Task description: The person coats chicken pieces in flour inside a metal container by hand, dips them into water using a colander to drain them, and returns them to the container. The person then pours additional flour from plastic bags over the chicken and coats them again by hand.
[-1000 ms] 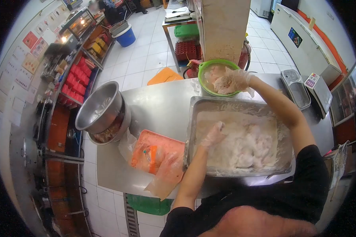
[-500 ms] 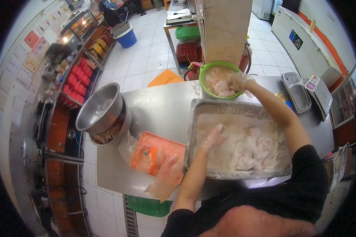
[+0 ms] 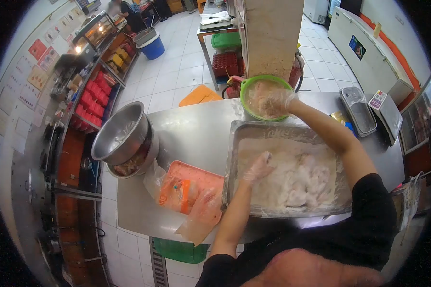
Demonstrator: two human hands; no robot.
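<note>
My left hand, in a clear plastic glove, is over the left part of a large metal tray of white flour. Its fingers are curled together and dusted white; whether anything is inside them I cannot make out. Flour-coated pieces of raw meat lie heaped in the tray's right half. Beyond the tray, my gloved right hand is in a green basin of cloudy liquid, at the pale raw meat there. Motion blurs its fingers, so their grip does not show.
Left of the tray is an orange-pink tray with plastic bags on it. Stacked metal bowls stand at the table's left edge. A metal container and a scale stand at the right. A pillar rises behind the basin.
My right hand has moved left and further into the green basin, over the meat. My left hand stays almost where it was above the flour.
</note>
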